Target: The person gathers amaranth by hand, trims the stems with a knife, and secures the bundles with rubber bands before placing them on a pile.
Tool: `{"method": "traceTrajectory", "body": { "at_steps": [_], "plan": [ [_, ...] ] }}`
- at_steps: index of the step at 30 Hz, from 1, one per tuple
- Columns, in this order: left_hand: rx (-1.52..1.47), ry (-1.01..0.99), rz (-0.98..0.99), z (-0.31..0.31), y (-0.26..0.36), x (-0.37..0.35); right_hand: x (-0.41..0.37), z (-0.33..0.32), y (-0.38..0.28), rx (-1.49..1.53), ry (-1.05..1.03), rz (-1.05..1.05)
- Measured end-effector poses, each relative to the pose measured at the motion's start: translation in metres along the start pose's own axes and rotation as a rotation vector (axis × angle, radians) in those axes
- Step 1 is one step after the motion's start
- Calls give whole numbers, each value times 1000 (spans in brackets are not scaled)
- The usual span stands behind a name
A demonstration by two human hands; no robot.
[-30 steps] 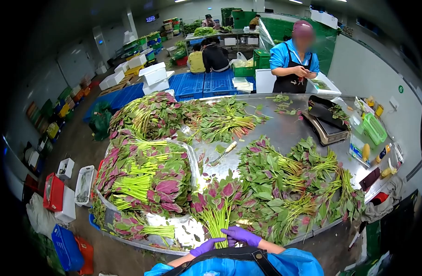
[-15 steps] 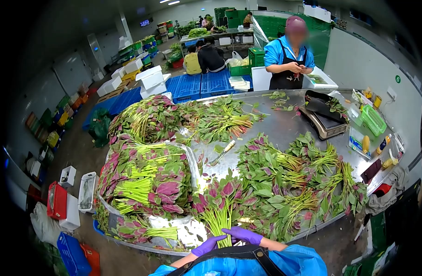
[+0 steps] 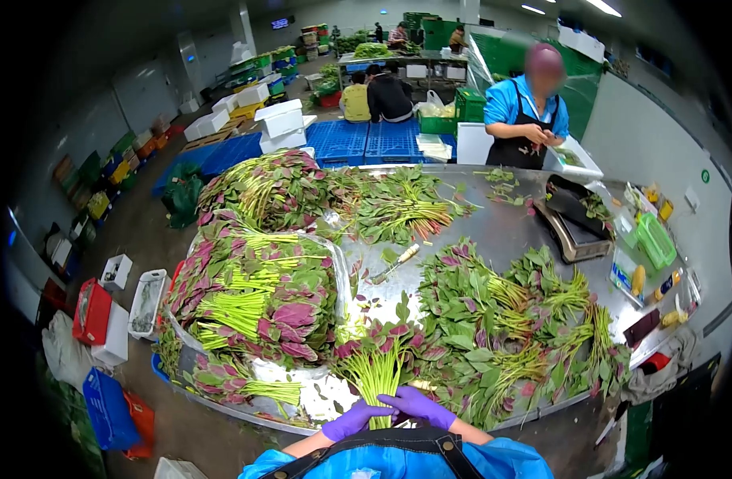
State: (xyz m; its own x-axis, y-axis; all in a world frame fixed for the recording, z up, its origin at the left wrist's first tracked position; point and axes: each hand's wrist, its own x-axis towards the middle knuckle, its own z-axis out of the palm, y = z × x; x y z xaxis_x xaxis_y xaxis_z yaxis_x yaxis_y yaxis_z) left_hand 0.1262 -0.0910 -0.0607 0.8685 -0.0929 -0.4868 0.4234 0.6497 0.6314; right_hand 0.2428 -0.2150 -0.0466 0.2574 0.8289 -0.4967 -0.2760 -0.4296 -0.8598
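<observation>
Amaranth bundle (image 3: 378, 363) sits at the near edge of the steel table (image 3: 501, 227), right in front of us, cut stems towards our apron and red-green leaves fanned away. We hold it by the stem ends. Our left hand (image 3: 351, 419), gloved in purple, curls in on the stems from the left. Our right hand (image 3: 418, 405), gloved the same, lies over them from the right, fingers closed onto the stalks and touching the left hand. So the bundle runs out from both grips, away from us across the table.

At the table's left side a shallow tray (image 3: 222, 382) under clear plastic carries a tall stack of bunches (image 3: 254, 295), their stems laid one way. Over the table's right half lies a loose pile of amaranth (image 3: 509, 327), touching our bundle's leaves. A knife (image 3: 396, 262) rests on bare steel at the table's middle.

Towards the table's far right stands a scale (image 3: 577, 231), with a dark sheet and a few leaves on its pan. A green basket (image 3: 656, 242) stands at the right edge; we cannot tell what it holds. On the floor left of the table are a red crate (image 3: 92, 311) and a white box (image 3: 148, 302), contents unclear.

Beyond the table's far edge a co-worker (image 3: 529, 120) in blue stands with both hands together. Blue pallets (image 3: 366, 140) lie behind, with white foam boxes (image 3: 282, 124) stacked on them.
</observation>
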Motion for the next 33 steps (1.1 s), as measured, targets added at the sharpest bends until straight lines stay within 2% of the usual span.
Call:
{"method": "traceTrajectory", "body": {
  "at_steps": [1,6,8,9,10,12,13,14,16,17,18,20,22,23,25,26,28,29,30,31,32,33],
  "plan": [
    [33,-2,14,7,9,-4,-6,-2,-13,-56,-8,-106],
    [84,35,46,23,35,-10,14,-14,13,126,-74,-15],
    [141,-66,210,27,51,-18,4,-14,8,506,-214,-336],
    [124,-68,242,27,55,-19,4,-20,14,527,-333,-346],
    [70,-80,245,21,53,-12,9,-22,22,531,-321,-350],
    [151,-95,245,20,61,-11,16,-23,40,477,-204,-277],
    [222,-94,277,30,71,-20,17,-26,38,412,-241,-317],
    [195,-177,261,24,67,-14,17,-26,36,401,-227,-307],
    [117,-4,232,14,54,9,7,-23,22,447,-116,-120],
    [22,105,147,3,42,24,16,-24,33,384,-32,-82],
    [-21,93,109,1,42,25,18,-26,36,395,-23,-44],
    [-120,89,46,6,42,22,11,-21,29,517,63,-109],
    [-118,80,34,-3,21,33,22,-25,53,629,11,-119],
    [-55,81,-16,6,19,28,20,-18,52,583,56,-112],
    [-38,96,-178,11,-2,29,8,-12,17,510,137,-37],
    [1,24,-64,-1,-29,38,20,-4,34,501,198,-129],
    [325,93,166,-3,-42,41,16,9,27,459,278,-200],
    [328,86,160,-5,-47,41,25,12,42,335,341,-216],
    [472,146,128,1,-41,38,35,13,54,212,411,-237],
    [621,197,100,5,-36,41,26,10,29,6,460,-101],
    [642,167,106,6,-34,49,47,8,61,5,545,-246],
    [682,197,250,6,-33,59,44,2,42,6,553,-308]
  ]
}}
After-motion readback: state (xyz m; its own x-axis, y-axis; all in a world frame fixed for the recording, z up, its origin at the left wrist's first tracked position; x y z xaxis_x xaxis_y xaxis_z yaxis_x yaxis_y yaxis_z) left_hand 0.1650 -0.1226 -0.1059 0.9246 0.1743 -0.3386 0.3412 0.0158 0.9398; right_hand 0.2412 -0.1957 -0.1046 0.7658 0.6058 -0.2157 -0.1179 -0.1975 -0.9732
